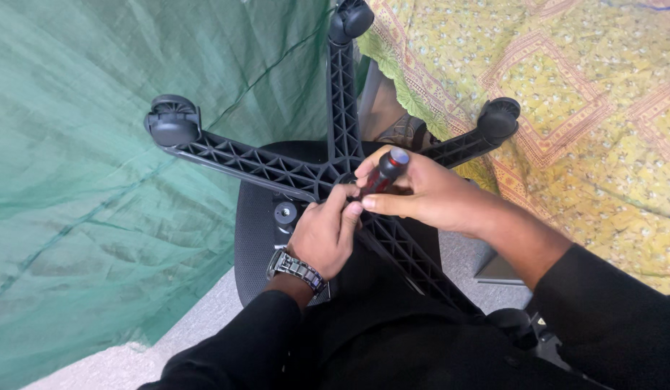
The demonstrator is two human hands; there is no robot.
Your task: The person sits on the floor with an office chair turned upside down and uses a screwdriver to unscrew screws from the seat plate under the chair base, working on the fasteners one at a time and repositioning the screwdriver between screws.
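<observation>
An upturned black office chair shows its ribbed star base (263,165) with castor wheels (173,120) at the arm ends. My right hand (429,196) grips a screwdriver (384,173) with a dark red and black handle, its tip hidden at the hub of the base. Just below the hub, my left hand (322,235), with a metal wristwatch, has its fingers curled against the screwdriver's lower end. Both sleeves are black.
A green mesh net (82,180) hangs at the left. At the right lies a yellow patterned cloth (566,94). The chair's black mesh seat (252,231) lies under the base, over a grey carpet (198,325).
</observation>
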